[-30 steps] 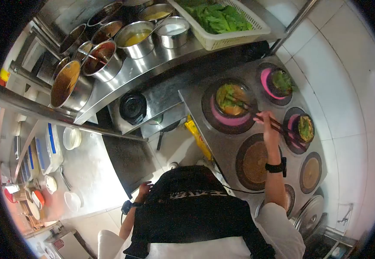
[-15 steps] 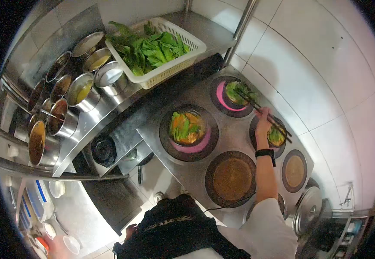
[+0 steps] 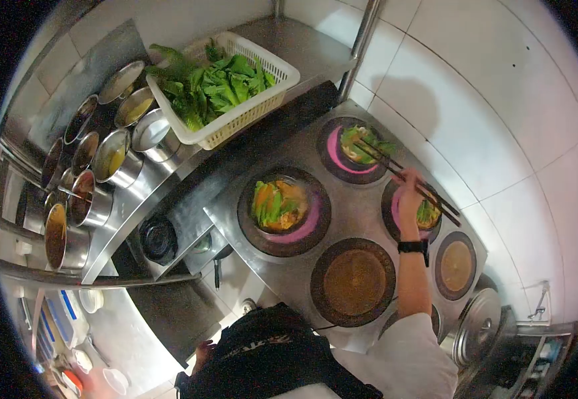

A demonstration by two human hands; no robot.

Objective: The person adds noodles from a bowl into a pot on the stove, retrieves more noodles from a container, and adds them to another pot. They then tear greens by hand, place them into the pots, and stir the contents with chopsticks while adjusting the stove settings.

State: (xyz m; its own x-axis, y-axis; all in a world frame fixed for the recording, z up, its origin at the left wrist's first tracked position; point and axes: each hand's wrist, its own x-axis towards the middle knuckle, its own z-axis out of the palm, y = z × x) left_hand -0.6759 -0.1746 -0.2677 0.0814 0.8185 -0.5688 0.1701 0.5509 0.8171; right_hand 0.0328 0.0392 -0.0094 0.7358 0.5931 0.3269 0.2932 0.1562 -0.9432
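My right hand (image 3: pixel 407 199) grips a pair of long dark chopsticks (image 3: pixel 438 199) above the stainless-steel cooktop. Their tips reach the leafy greens in the far bowl (image 3: pixel 357 147), which sits on a round burner with a pink glow. Under my right hand, partly hidden, is another bowl of greens (image 3: pixel 427 214) on a glowing burner. To the left, a larger bowl (image 3: pixel 279 206) holds green leaves and orange-brown food. My left hand (image 3: pixel 204 351) hangs low beside my dark apron, small and dim, its fingers not clear.
A cream plastic basket of leafy greens (image 3: pixel 210 141) stands on the left shelf. Beside it are several steel pots (image 3: pixel 117 159) with sauces or liquids. Unlit burners (image 3: pixel 354 282) lie nearer me. Steel lids (image 3: pixel 478 326) lean at the right. A tiled wall (image 3: pixel 462 100) borders the cooktop.
The chopsticks have shifted slightly in my right hand, with their tips still at the far bowl's greens. The whole view has tilted a little. My left hand stays low.
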